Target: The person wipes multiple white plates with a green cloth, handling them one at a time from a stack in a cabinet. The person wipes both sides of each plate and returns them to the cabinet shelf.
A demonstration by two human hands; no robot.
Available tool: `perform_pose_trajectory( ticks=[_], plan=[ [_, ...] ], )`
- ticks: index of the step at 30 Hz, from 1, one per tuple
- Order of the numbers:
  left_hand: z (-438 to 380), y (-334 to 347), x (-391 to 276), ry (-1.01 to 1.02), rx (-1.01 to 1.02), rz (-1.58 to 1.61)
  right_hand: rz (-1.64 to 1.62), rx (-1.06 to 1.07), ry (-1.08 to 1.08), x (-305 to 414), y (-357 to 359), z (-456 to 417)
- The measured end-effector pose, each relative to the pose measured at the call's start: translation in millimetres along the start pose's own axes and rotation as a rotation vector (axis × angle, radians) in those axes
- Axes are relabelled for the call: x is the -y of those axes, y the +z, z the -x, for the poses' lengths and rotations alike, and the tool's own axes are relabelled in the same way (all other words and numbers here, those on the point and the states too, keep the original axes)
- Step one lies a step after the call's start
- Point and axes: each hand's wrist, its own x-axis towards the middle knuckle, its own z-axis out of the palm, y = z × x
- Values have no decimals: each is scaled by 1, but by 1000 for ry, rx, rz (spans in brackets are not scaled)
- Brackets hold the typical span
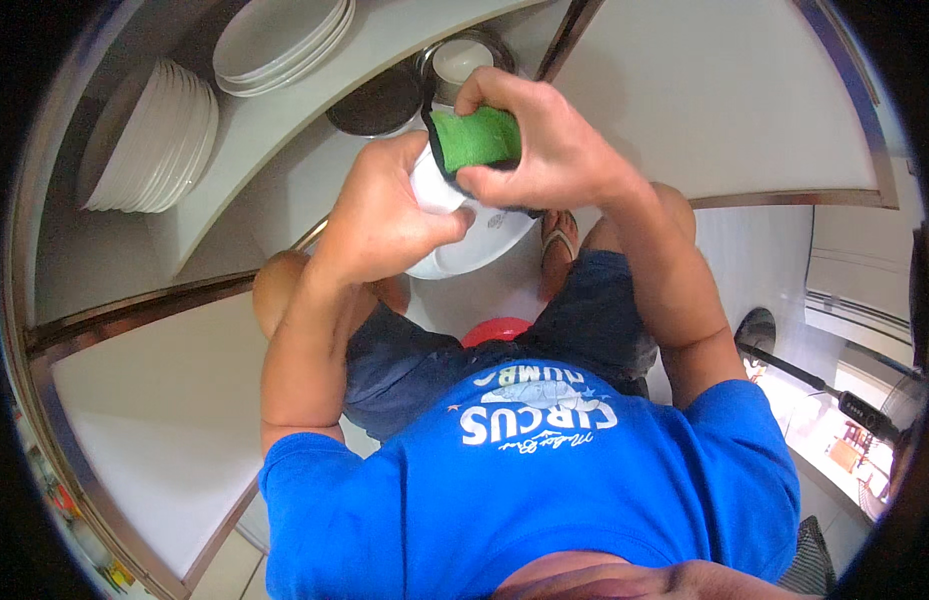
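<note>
My left hand [393, 210] grips a small white cup or bowl [436, 187], its thumb on the near side. A green cloth with black edging [478, 139] is bunched between the fingers and thumb of my right hand [550, 146]. The cloth presses against the white piece, and both hands hide much of it. Below them is a larger white dish or basin [464, 247] with a small grey printed mark. It sits low between my feet, and its far part is covered by my hands.
A cabinet shelf [299, 127] at the upper left bears several stacked white plates [153, 142] and white oval dishes [280, 45]. Under it are a dark round pan [378, 101] and a white bowl [462, 61] in metal ware. Cabinet doors [156, 405] stand open on both sides. Something red [498, 330] shows between my legs.
</note>
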Motion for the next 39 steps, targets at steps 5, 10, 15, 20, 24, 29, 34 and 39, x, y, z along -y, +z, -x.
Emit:
perform_pose_trajectory(
  ticks=[5, 10, 15, 20, 24, 29, 34, 39],
  plan=[
    [-2, -8, 11, 40, -19, -2, -292, 88, 247, -30, -22, 13],
    [-4, -2, 16, 5, 32, -16, -50, 24, 113, -16, 2, 8],
    [-3, 0, 22, 17, 13, 10, -194, -20, 187, -32, -9, 12],
    [-3, 1, 23, -2, 36, 45, -18, -42, 110, -15, 2, 9],
    [-2, 3, 10, 9, 68, -39, -56, -61, 66, -15, 3, 6],
    [9, 4, -5, -83, 45, 13, -721, -152, 393, -61, -15, 34],
    [6, 3, -3, -10, 62, -113, -522, -161, 210, -36, -11, 27],
    [7, 11, 8, 122, -11, -62, -88, -71, -100, -3, 1, 16]
  ],
)
